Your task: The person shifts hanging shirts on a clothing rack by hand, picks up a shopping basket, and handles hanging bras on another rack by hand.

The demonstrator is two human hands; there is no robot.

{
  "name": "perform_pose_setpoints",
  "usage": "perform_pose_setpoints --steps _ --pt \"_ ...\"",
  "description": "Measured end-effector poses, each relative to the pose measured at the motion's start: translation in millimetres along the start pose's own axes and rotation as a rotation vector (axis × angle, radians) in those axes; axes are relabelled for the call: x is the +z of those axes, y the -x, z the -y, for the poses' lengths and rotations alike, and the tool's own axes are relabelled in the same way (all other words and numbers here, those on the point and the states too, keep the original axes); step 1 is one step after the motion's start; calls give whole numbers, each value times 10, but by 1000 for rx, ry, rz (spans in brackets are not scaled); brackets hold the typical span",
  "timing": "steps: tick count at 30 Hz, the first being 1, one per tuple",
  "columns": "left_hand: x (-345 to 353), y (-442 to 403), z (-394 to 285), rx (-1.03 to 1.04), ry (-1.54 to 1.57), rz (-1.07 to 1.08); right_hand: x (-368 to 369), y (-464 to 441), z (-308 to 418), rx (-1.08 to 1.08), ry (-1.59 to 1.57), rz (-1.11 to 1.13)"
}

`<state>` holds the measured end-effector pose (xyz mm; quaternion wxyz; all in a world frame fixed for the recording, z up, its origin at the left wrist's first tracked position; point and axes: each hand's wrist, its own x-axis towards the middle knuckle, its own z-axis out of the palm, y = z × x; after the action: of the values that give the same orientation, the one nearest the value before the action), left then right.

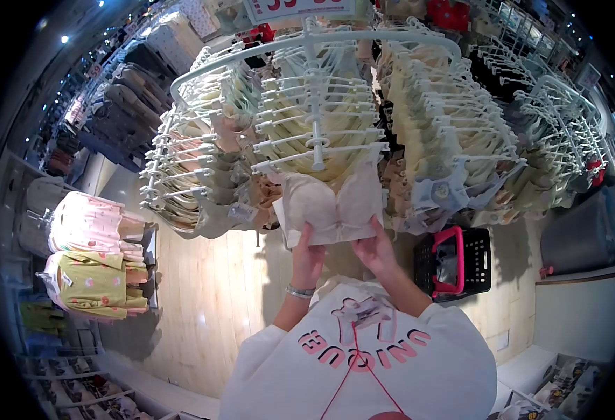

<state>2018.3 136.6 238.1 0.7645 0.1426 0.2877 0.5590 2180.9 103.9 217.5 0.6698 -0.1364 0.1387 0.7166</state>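
Note:
A pale pink-white bra (332,210) hangs at the front of the middle row on the rack, its cups facing me. My left hand (309,246) pinches its lower left edge, thumb in front and the other fingers mostly hidden behind the fabric. The lower right edge is gripped the same way by my right hand (374,246). A white tag (280,212) pokes out at the bra's left side. Just above the cups is the end of a white rack arm (317,161), lined with several hangers of pale yellow-green bras (314,129).
Rows of hung bras flank the middle one, with a light blue bra (439,190) at the right front. A black shopping basket (477,260) with a pink handle stands on the floor (216,280) at right. Pajama sets (94,280) hang at left. A price sign (300,7) tops the rack.

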Motion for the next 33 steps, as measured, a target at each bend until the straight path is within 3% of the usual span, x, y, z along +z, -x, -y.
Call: perform_pose_setpoints --steps 9,14,20,33 --pt "2 0 -47 -39 -23 27 -117 -24 85 -59 -1 -14" --pt "-56 -32 52 -59 -20 35 -79 24 49 12 -10 57" --pt "-138 -26 251 -68 -92 164 -134 28 -12 20 11 46" --pt "-154 21 215 -51 -248 77 -59 62 -63 -33 51 22"
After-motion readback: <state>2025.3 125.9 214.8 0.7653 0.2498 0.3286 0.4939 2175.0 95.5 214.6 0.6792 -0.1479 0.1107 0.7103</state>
